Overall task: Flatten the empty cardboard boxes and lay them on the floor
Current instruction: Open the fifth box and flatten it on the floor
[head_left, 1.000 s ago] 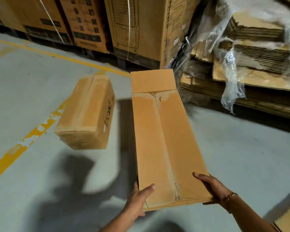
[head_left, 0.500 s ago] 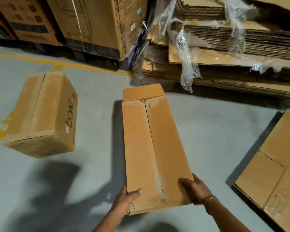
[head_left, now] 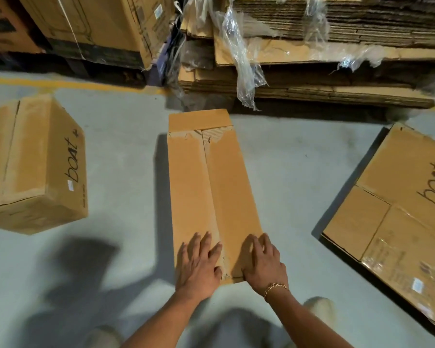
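Narrow flattened box (head_left: 211, 184) lies on the floor (head_left: 126, 151), between an unflattened box (head_left: 35, 159) and a flat sheet (head_left: 399, 222). My left hand (head_left: 199, 267) and right hand (head_left: 261, 264) press its near end, fingers straight and spread, gripping nothing. I'd lean weight along the centre seam toward the far flap so it can't spring up.

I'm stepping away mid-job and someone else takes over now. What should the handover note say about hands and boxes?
Hands: left hand open, pressing flat on the near end of the flattened box; right hand open, resting on the same end.
That box lies on the floor; a second flattened box lies to its right.
Left to do: the closed box on the left is not yet flattened.
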